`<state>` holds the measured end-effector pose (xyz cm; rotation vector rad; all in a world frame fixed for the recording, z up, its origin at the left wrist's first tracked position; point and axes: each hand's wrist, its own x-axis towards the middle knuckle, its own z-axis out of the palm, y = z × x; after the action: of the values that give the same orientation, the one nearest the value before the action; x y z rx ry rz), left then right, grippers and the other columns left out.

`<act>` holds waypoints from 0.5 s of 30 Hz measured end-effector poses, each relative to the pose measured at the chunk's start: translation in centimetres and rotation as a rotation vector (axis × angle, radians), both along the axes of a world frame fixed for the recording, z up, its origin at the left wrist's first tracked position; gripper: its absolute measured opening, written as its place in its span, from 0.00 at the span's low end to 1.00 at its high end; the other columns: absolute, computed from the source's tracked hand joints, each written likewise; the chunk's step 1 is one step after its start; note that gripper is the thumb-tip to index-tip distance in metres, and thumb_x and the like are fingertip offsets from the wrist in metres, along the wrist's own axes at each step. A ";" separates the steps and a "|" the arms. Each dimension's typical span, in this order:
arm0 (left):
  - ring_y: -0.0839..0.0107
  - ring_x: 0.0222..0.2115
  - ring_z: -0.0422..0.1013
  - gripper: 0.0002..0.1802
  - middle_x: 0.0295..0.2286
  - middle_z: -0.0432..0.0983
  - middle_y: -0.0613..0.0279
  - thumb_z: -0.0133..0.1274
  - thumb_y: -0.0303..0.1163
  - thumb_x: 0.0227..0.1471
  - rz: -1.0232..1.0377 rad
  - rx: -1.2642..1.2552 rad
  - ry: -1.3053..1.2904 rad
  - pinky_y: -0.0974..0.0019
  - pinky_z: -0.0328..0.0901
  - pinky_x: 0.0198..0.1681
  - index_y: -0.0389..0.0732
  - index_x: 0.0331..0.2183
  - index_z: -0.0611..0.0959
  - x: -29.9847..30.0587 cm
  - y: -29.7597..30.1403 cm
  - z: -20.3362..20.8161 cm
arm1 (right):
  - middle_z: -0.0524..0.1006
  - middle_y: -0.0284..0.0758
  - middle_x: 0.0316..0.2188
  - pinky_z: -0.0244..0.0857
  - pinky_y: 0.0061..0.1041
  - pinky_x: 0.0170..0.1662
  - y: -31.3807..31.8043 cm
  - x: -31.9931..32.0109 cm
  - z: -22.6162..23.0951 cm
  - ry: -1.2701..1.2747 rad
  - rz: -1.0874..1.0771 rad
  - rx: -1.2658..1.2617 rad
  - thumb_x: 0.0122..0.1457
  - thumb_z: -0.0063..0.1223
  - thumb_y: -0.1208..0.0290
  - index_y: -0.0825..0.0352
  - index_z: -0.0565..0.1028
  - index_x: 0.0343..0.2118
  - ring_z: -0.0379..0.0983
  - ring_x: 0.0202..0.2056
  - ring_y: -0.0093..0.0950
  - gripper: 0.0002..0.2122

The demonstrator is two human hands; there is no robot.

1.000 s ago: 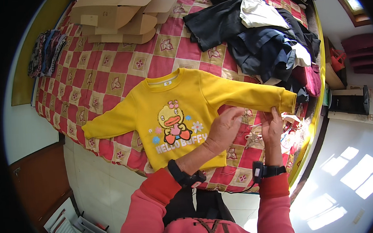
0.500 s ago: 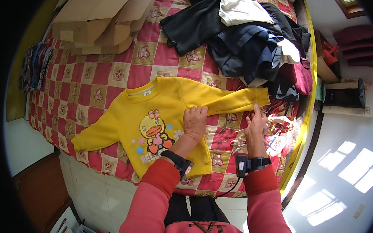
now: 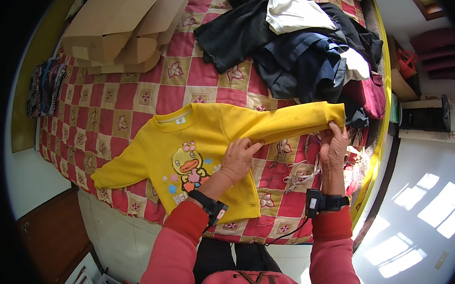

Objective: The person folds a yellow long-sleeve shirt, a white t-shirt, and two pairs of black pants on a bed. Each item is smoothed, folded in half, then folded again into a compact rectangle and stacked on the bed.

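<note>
A yellow sweatshirt point(image 3: 204, 123) with a cartoon duck on its chest lies face up, its neckline toward the far side. My left hand point(image 3: 237, 161) rests at its right side by the underarm, fingers bent and gripping the cloth there. At the end of the right sleeve, my right hand point(image 3: 334, 147) pinches the lower edge of the cuff between thumb and fingers. That sleeve stretches out to the right, nearly straight. The other sleeve slants down to the left, touched by neither hand.
A red and beige checked bedspread point(image 3: 132, 98) lies under everything. Dark garments point(image 3: 300, 61) with a white one point(image 3: 295, 10) are heaped at the far right. Cardboard point(image 3: 113, 24) sits far left. Pale cords point(image 3: 304, 178) lie beside my right hand. The yellow bed edge point(image 3: 368, 191) runs along the right.
My right hand has moved right and closed on the cuff, drawing the sleeve out longer and flatter. My left hand has shifted slightly down, still at the underarm.
</note>
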<state>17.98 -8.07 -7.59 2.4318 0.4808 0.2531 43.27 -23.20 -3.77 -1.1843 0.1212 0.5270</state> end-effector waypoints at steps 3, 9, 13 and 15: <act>0.64 0.36 0.67 0.23 0.32 0.68 0.63 0.54 0.24 0.43 0.004 -0.057 0.014 0.62 0.60 0.43 0.49 0.45 0.80 0.8 0.3 0.6 | 0.76 0.39 0.42 0.67 0.40 0.55 -2.6 0.4 -1.9 0.331 -0.156 0.124 0.56 0.44 0.82 0.70 0.71 0.45 0.73 0.46 0.36 0.13; 0.63 0.31 0.71 0.14 0.31 0.72 0.60 0.54 0.31 0.51 0.104 -0.502 -0.026 0.62 0.65 0.36 0.46 0.42 0.80 3.6 2.9 1.9 | 0.74 0.37 0.46 0.63 0.39 0.57 -5.0 -0.8 -4.2 0.255 -0.091 0.091 0.54 0.46 0.85 0.69 0.69 0.48 0.70 0.50 0.33 0.16; 0.60 0.33 0.72 0.11 0.31 0.72 0.59 0.55 0.34 0.50 0.227 -0.197 -0.075 0.59 0.67 0.36 0.45 0.38 0.80 7.1 5.3 2.2 | 0.74 0.33 0.41 0.68 0.30 0.45 -3.0 -2.0 -2.5 0.239 -0.169 -0.499 0.54 0.62 0.68 0.68 0.68 0.49 0.70 0.44 0.27 0.22; 0.58 0.34 0.72 0.10 0.32 0.72 0.59 0.56 0.34 0.50 0.225 -0.067 -0.009 0.58 0.67 0.37 0.46 0.37 0.80 8.7 5.7 1.6 | 0.74 0.35 0.36 0.68 0.20 0.31 -2.1 -2.5 -2.2 0.144 -0.128 -0.576 0.51 0.66 0.61 0.72 0.69 0.46 0.71 0.33 0.23 0.25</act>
<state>26.65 -2.42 -5.99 2.3101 0.7489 0.3369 40.73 -25.33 -5.94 -1.6845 0.4943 0.4768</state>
